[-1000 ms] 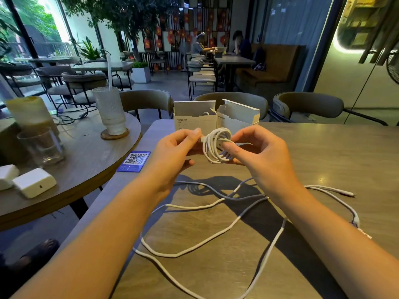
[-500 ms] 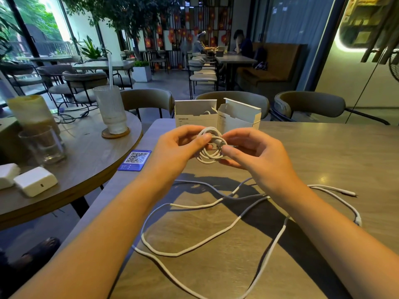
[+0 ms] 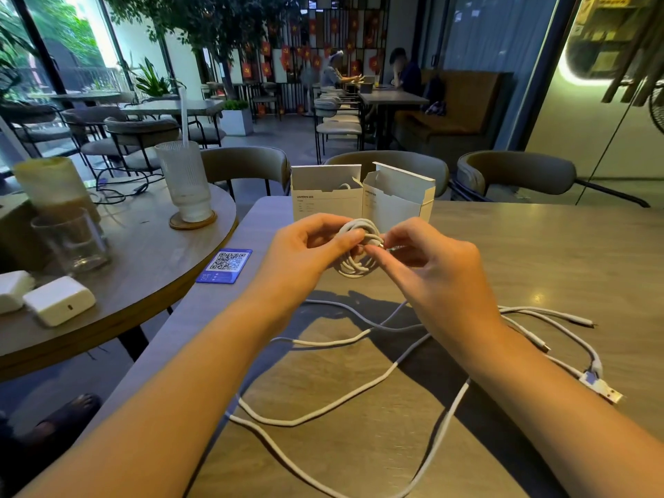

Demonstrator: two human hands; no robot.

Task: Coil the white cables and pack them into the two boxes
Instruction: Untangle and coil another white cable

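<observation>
A small coil of white cable [image 3: 356, 262] is held above the table between both hands. My left hand [image 3: 305, 251] grips the coil's left side. My right hand [image 3: 427, 267] pinches the cable's end at the coil's right side. Two open white boxes stand just behind the hands: the left box [image 3: 325, 199] with a bit of cable showing inside, and the right box [image 3: 399, 199]. More loose white cable [image 3: 323, 411] sprawls over the wooden table [image 3: 557, 253] below my arms, with a USB plug [image 3: 603, 388] at the right.
A blue QR-code card [image 3: 224, 264] lies at the table's left edge. A round table on the left carries a tall ribbed glass [image 3: 184, 181], a short tumbler [image 3: 72, 242] and white chargers [image 3: 59, 305]. Grey chairs [image 3: 517, 172] stand behind the boxes.
The coil has tightened and now sits between both hands. My right hand's fingers have moved onto the cable end at the coil's side, and the hands have drawn closer together.
</observation>
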